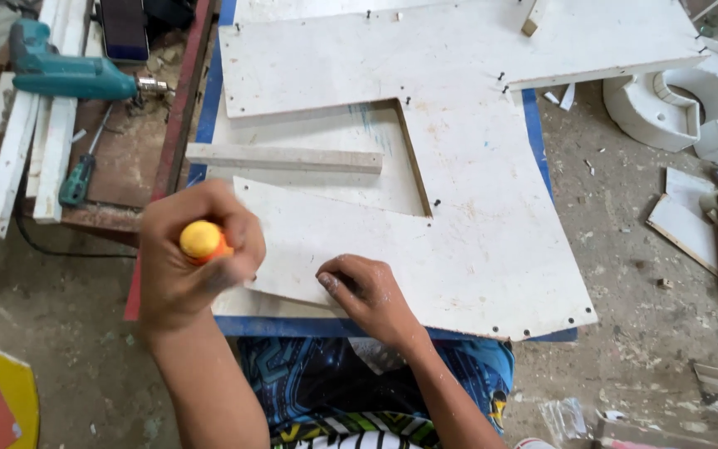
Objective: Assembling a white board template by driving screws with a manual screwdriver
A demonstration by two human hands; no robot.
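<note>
Two hands at board: left grip clenched on screwdriver, long axis near upright, yellow butt up; right grip released, fingertips pressing board just beside it.

Yellow-orange rounded tool handle; white, brown-smudged cut wooden board; teal plastic power drill; blue table edge; blue-patterned cloth shorts.
</note>
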